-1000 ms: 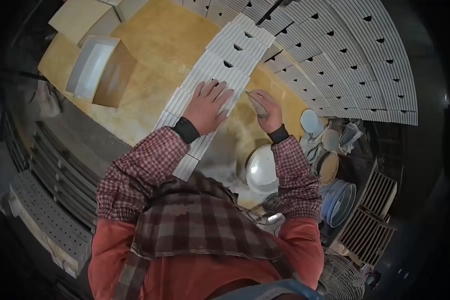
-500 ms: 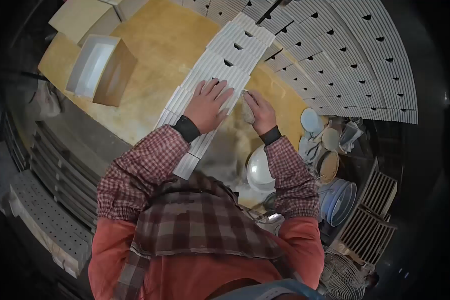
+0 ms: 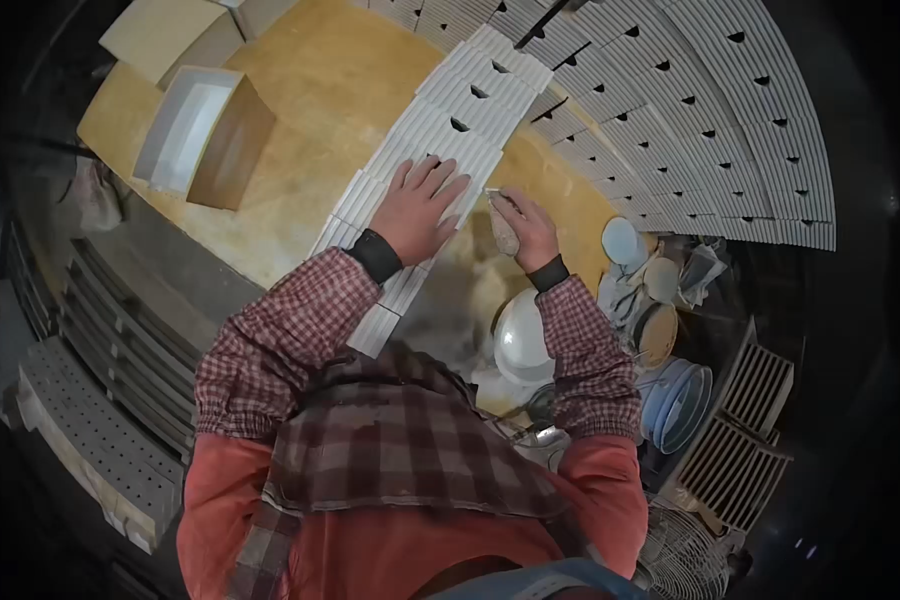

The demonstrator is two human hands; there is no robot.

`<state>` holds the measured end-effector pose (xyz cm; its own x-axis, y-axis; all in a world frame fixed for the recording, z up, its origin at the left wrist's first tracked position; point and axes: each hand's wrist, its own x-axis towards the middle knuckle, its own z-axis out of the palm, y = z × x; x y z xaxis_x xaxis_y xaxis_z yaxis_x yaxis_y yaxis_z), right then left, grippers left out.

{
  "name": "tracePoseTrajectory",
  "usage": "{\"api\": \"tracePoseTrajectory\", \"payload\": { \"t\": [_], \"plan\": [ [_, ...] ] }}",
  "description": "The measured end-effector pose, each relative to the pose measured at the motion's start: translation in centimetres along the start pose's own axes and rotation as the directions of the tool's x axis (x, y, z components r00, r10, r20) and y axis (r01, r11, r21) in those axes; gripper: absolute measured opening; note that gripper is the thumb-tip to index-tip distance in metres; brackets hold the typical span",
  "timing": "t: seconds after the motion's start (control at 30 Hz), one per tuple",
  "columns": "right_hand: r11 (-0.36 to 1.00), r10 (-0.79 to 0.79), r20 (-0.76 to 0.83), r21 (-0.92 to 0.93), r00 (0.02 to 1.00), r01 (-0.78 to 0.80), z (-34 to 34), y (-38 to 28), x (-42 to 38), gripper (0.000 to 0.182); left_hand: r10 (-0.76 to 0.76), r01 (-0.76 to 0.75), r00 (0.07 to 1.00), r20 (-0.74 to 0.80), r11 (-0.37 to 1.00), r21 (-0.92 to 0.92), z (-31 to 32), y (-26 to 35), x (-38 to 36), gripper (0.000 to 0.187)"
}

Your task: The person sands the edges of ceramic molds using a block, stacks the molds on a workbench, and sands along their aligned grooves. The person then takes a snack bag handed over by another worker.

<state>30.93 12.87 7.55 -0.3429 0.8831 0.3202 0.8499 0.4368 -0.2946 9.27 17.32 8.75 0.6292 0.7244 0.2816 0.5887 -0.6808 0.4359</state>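
Left hand [image 3: 417, 212] unmoved, fingers spread flat on the near end of the white ribbed slab row [image 3: 440, 130]. Right hand [image 3: 523, 228] pinching a small tan abrasive pad [image 3: 504, 233], now back off the row's right edge after last stroke; rubbing pass ongoing.

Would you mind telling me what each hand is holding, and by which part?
The right hand grips a small tan pad, wrapped in its fingers, against the edge of the ribbed white pieces. The left hand holds nothing; it lies flat on them.
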Motion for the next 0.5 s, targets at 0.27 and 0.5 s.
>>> {"api": "tracePoseTrajectory", "payload": {
  "t": [0.27,0.5],
  "plan": [
    [1.0,-0.007,-0.024,0.016,1.0,0.007,0.7,0.0,0.4,0.04,0.024,-0.024,1.0,-0.013,1.0,-0.015,0.1,-0.4,-0.1,0.048],
    [0.97,0.085,-0.05,0.233,0.995,-0.071,0.0,0.4,0.4,0.042,-0.005,0.005,1.0,0.017,1.0,0.0,0.0,-0.3,0.0,0.048]
  ]
}}
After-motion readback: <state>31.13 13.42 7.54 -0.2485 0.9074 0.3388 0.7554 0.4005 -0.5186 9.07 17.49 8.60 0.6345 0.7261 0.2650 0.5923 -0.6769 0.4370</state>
